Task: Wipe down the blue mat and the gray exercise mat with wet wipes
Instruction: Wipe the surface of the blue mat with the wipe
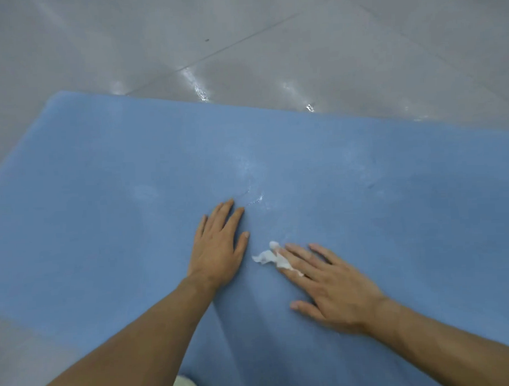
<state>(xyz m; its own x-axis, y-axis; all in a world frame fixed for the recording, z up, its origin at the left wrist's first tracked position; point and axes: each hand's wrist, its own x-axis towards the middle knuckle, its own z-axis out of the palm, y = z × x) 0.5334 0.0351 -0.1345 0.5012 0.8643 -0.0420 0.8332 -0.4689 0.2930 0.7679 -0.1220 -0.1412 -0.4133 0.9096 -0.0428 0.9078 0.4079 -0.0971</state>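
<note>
Wet wipe (267, 257) lies pinned under the straight fingers of my right hand (331, 282), sticking out toward 10 o'clock. My left hand (217, 249) (flat, holding nothing) rests at its 9 o'clock on the blue mat (89, 198).

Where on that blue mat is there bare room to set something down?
Bare: left of the left hand to the edge of the blue mat, right of the right hand, and the far strip by the gray floor. Crowded mid-mat: both hands, wet wipe.
</note>
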